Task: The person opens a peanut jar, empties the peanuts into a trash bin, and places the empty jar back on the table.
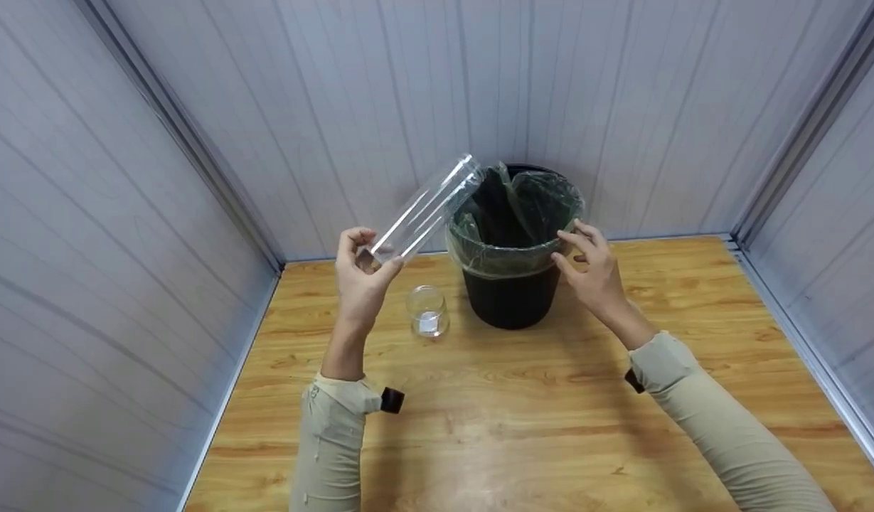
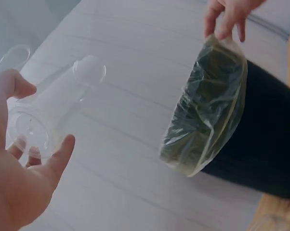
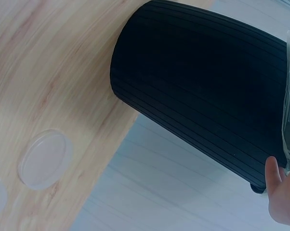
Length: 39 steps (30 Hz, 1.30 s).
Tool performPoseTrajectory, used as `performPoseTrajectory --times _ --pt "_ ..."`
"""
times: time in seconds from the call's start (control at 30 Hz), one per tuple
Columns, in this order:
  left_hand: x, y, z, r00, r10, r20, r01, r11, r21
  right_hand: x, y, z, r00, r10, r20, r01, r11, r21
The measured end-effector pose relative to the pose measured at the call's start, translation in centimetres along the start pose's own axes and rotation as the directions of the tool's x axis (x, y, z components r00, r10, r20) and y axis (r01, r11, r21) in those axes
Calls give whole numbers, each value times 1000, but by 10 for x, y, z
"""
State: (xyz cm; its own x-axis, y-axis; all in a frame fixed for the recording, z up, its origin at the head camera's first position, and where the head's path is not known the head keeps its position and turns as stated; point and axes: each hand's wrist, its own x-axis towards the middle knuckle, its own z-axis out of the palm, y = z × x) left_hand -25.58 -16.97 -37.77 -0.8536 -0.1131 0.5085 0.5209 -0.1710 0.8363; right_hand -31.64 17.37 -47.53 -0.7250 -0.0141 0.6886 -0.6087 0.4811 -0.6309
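My left hand (image 1: 362, 284) grips the lower end of a long clear plastic cylinder (image 1: 426, 210). The cylinder tilts up to the right, its far end overlapping the left rim of a black trash bin (image 1: 511, 299) in the head view. A translucent greenish trash bag (image 1: 508, 261) lines the bin and folds down over the outside of its rim. At the right of that rim, my right hand (image 1: 594, 274) pinches the bag's edge between thumb and fingers. The left wrist view shows the cylinder's round end (image 2: 32, 134) by my left fingers.
On the wood-patterned floor (image 1: 479, 427), left of the bin, stands a clear round container (image 1: 427, 311) with a whitish patch. Pale panel walls (image 1: 437, 85) rise behind the bin and on both sides. The bin stands close to the back wall.
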Motion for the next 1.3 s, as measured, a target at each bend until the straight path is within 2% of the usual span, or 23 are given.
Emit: performPoseTrajectory --times 0.03,0.07,0.1,0.13,0.2,0.27,0.33,0.37,0.4,0.43,0.5,0.57,0.63,0.7,0.77,0.83,0.87,0.9,0.97,1.03,1.1,1.2,1.3 --pt "-3 -3 -1 999 -40 14 41 994 -100 0 0 0 1000 3 0 -3 1000 -1" --pt "-5 -6 -1 997 -75 35 80 975 -205 0 0 0 1000 5 1 -5 1000 -2" --pt "-8 -9 -1 992 -110 62 124 946 -300 0 0 0 1000 8 2 -8 1000 -2" --pt "-11 -12 -1 986 -140 93 165 905 -392 0 0 0 1000 11 2 -11 1000 -3" --pt "-17 -19 0 970 -172 171 238 803 -546 0 0 0 1000 14 5 -14 1000 -6" --pt "-22 -24 2 954 -170 247 293 705 -646 1 -1 0 1000 15 8 -15 1000 -9" --pt "-26 -28 3 938 -149 313 333 632 -699 1 -1 0 1000 14 11 -14 1000 -9" --pt "-28 -29 3 932 -136 336 346 607 -715 1 -1 0 1000 13 13 -13 1000 -7" --pt "-30 -30 4 927 -122 355 354 594 -722 1 -1 0 1000 13 16 -13 1000 -5" --pt "-31 -30 4 923 -111 368 358 598 -717 1 -1 0 1000 12 17 -12 1000 -1" --pt "-33 -29 5 918 -81 389 348 636 -689 0 -1 0 1000 11 18 -11 1000 4" --pt "-33 -27 7 912 -56 406 326 699 -637 0 -1 1 1000 10 13 -11 1000 4" --pt "-32 -24 9 909 -28 415 278 783 -557 -1 -1 0 1000 9 7 -9 1000 1" --pt "-31 -22 9 917 -1 398 199 867 -457 -1 0 0 1000 7 4 -7 1000 2" --pt "-30 -19 9 933 14 360 113 937 -331 0 0 0 1000 5 5 -5 1000 0" --pt "-30 -17 8 947 27 319 26 987 -160 0 0 -1 1000 2 5 -2 1000 1" --pt "-30 -14 9 953 32 300 -10 997 -74 0 0 -1 1000 1 2 -1 1000 1" --pt "-30 -10 10 958 40 285 -45 999 11 0 0 -1 1000 -1 1 1 1000 -2" --pt "-32 -4 12 963 54 265 -102 980 170 0 0 -1 1000 -2 0 2 1000 2" --pt "-34 -3 13 963 86 255 -163 940 300 -1 0 -1 1000 -2 -1 2 1000 7" --pt "-36 -8 12 961 115 251 -210 895 393 -2 1 -1 1000 -2 -1 2 1000 8" --pt "-37 -26 7 956 148 254 -257 840 479 -2 1 0 1000 -2 0 2 1000 7" --pt "-37 -40 2 953 154 260 -273 809 521 -1 0 0 1000 2 8 -2 1000 11"
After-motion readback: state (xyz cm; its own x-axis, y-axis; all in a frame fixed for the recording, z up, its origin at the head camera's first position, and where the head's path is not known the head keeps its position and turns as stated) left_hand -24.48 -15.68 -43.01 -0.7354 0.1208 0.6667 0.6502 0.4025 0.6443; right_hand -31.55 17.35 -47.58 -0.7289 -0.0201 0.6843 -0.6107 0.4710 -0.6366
